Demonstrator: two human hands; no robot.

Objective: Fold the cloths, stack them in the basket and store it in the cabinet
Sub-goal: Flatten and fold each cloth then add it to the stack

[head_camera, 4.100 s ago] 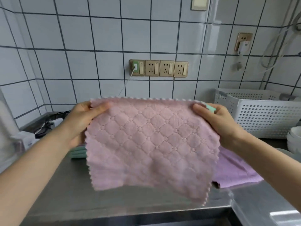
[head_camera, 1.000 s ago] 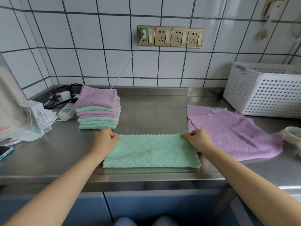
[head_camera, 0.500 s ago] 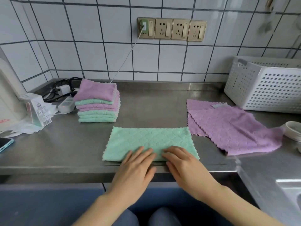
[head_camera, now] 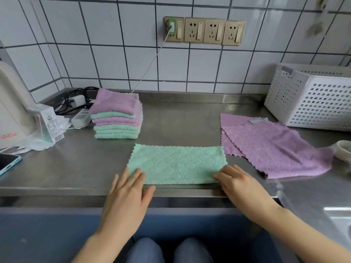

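A green cloth [head_camera: 177, 164], folded in half into a long strip, lies flat near the counter's front edge. My left hand [head_camera: 127, 194] lies flat with straight fingers on its near-left corner. My right hand [head_camera: 237, 182] rests with its fingers on the near-right corner. A stack of folded purple and green cloths [head_camera: 116, 114] stands at the back left. Unfolded purple cloths [head_camera: 273, 147] lie spread at the right. The white perforated basket [head_camera: 311, 95] stands at the back right, beside the purple cloths.
The steel counter [head_camera: 76, 166] carries a power strip with cables [head_camera: 80, 115], a small carton [head_camera: 47, 124], a phone [head_camera: 7, 163] at the left edge and a white dish [head_camera: 344, 151] at the right edge. A sink edge [head_camera: 338, 219] lies at the lower right.
Earlier I held a pink-purple cloth up; then the green cloth lay folded in half. Over the last half second my hands slid apart from its middle to its near corners.
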